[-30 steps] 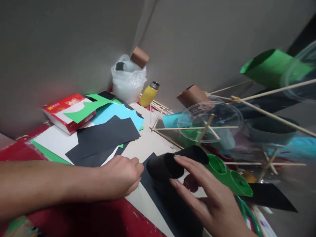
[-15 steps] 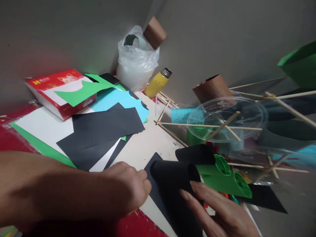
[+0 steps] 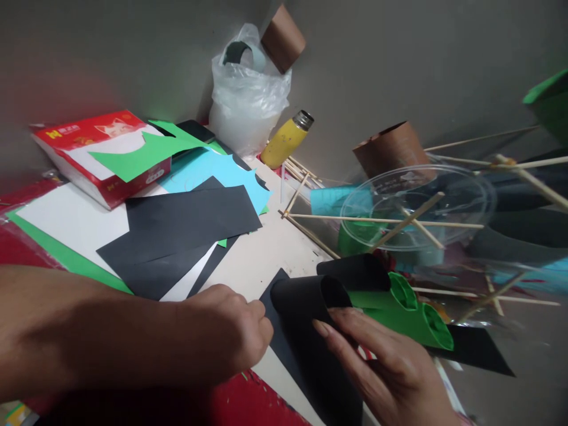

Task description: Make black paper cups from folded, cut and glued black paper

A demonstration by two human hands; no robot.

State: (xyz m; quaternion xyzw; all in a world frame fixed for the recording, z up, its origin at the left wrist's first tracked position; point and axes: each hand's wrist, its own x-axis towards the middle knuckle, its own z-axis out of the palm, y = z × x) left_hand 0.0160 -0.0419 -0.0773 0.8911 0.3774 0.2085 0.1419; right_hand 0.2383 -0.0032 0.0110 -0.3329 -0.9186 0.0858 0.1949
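Note:
A sheet of black paper [image 3: 306,331] lies near the table's front edge, its far end curled into a roll. My left hand [image 3: 226,334] is closed in a fist-like pinch at the sheet's left edge; what its fingertips grip is hidden. My right hand [image 3: 390,373] rests its stretched fingers on the roll from the right and presses it down. Just behind the roll lie another black paper tube [image 3: 355,272] and two green paper tubes [image 3: 412,316].
Flat black sheets [image 3: 177,234], blue paper [image 3: 213,171] and green paper lie at the left by a red tissue box [image 3: 95,157]. A plastic bag [image 3: 248,100] and yellow bottle [image 3: 286,141] stand in the corner. A structure of wooden sticks [image 3: 381,222], clear cups and paper tubes fills the right.
The view has shifted closer and lower. My right hand slid back down over the black roll, whose curl now sits tighter; my left hand stays pinched at the sheet's edge.

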